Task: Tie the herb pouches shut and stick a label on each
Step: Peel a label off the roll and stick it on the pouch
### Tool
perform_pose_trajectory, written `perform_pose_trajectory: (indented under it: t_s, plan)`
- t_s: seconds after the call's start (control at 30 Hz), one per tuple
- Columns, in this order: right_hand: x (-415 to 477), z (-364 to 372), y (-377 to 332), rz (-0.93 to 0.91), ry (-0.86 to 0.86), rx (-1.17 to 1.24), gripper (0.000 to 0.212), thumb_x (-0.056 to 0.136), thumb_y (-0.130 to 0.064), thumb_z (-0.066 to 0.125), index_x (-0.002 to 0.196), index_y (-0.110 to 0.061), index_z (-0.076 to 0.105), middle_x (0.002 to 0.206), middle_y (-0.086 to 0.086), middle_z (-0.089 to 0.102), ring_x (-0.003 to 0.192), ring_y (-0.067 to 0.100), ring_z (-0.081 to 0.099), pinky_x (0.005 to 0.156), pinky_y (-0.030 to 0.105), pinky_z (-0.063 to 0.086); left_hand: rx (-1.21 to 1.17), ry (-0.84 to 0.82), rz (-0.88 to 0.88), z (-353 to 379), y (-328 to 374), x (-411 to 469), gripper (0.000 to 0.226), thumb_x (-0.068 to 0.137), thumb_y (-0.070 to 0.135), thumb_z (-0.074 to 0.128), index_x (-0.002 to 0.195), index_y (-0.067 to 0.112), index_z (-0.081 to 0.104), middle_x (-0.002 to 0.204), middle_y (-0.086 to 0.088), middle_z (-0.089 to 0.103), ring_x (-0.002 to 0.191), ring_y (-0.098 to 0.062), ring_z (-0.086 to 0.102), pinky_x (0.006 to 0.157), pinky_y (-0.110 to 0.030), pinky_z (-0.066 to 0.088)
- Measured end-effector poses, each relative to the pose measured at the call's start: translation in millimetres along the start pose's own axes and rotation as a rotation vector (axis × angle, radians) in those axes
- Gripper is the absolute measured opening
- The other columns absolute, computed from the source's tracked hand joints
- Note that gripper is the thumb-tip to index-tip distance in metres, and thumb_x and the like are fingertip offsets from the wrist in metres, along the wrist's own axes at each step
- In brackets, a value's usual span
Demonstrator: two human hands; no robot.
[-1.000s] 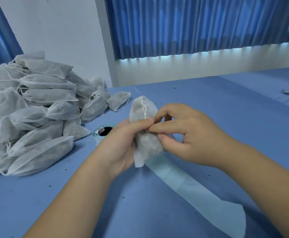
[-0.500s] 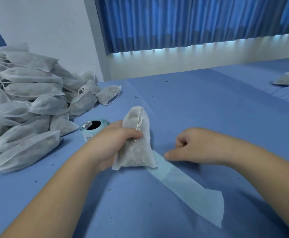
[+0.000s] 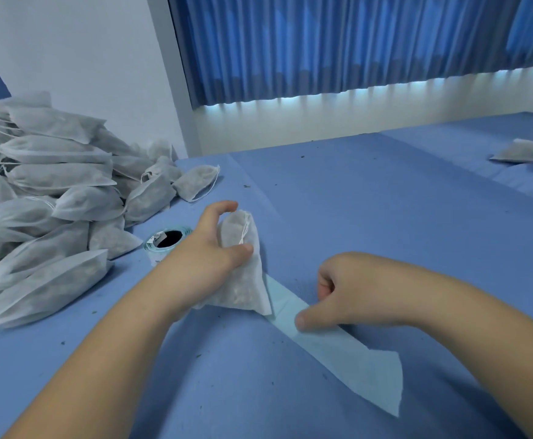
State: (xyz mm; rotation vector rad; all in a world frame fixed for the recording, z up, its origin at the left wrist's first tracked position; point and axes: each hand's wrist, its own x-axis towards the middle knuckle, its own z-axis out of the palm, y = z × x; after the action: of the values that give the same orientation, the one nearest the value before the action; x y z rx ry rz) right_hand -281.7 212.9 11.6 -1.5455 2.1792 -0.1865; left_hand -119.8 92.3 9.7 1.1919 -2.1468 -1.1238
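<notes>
A white fabric herb pouch (image 3: 243, 280) with a drawstring at its top stands on the blue cloth, a little left of centre. My left hand (image 3: 208, 258) grips it, thumb across its front and fingers curled over its tied top. A pale blue label strip (image 3: 353, 359) runs from under the pouch toward the lower right. My right hand (image 3: 353, 289) lies on the strip with its fingers curled into the palm and its thumb tip pressing on the strip. A roll of labels (image 3: 167, 240) stands just left of my left hand.
A large pile of several white pouches (image 3: 46, 191) fills the left side of the table. One more pouch (image 3: 528, 153) lies at the far right. The blue cloth (image 3: 369, 201) is dotted with herb crumbs. A white wall and blue curtains stand behind.
My right hand let go of the pouch's string and dropped to the label strip. My left hand lowered the pouch onto the cloth and shifted its grip toward the top.
</notes>
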Motion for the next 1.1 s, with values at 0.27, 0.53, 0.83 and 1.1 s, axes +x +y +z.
perform_pose_trajectory:
  t_s: [0.27, 0.53, 0.83, 1.1]
  plan:
    - [1.5, 3.0, 0.7, -0.07, -0.025, 0.043, 0.021, 0.073, -0.034, 0.069, 0.07, -0.022, 0.052, 0.067, -0.002, 0.051, 0.057, 0.015, 0.043, 0.051, 0.026, 0.034, 0.064, 0.0, 0.092, 0.8, 2.3, 0.3, 0.021, 0.096, 0.023, 0.056, 0.093, 0.044, 0.057, 0.108, 0.013, 0.058, 0.087, -0.01, 0.059, 0.064, -0.023, 0.042]
    - [1.3, -3.8, 4.6, -0.101, 0.247, 0.092, 0.011, 0.076, -0.023, 0.06, 0.071, -0.023, 0.05, 0.068, -0.01, 0.05, 0.055, 0.008, 0.042, 0.05, 0.02, 0.034, 0.235, -0.029, 0.069, 0.0, 3.0, -3.4, 0.017, 0.091, 0.03, 0.063, 0.074, 0.028, 0.063, 0.073, 0.014, 0.058, 0.058, 0.002, 0.049, 0.044, -0.01, 0.031]
    - [-5.3, -0.6, -1.0, -0.128, 0.318, 0.21, 0.014, 0.078, -0.018, 0.058, 0.07, -0.022, 0.048, 0.064, -0.009, 0.047, 0.047, 0.007, 0.036, 0.035, 0.013, 0.027, 0.438, -0.265, -0.019, -9.6, 5.1, -14.6, 0.024, 0.088, 0.042, 0.066, 0.08, 0.02, 0.071, 0.057, 0.02, 0.057, 0.053, 0.005, 0.051, 0.048, -0.007, 0.036]
    - [-10.5, 11.1, -9.6, -0.331, 0.374, 0.179, 0.015, 0.075, -0.015, 0.057, 0.076, -0.028, 0.051, 0.08, -0.03, 0.055, 0.068, -0.004, 0.051, 0.061, 0.013, 0.042, 0.198, -0.159, -0.096, 3.5, 11.8, -12.2, 0.051, 0.092, 0.06, 0.048, 0.063, 0.027, 0.073, 0.082, 0.007, 0.069, 0.076, -0.01, 0.063, 0.071, -0.028, 0.046]
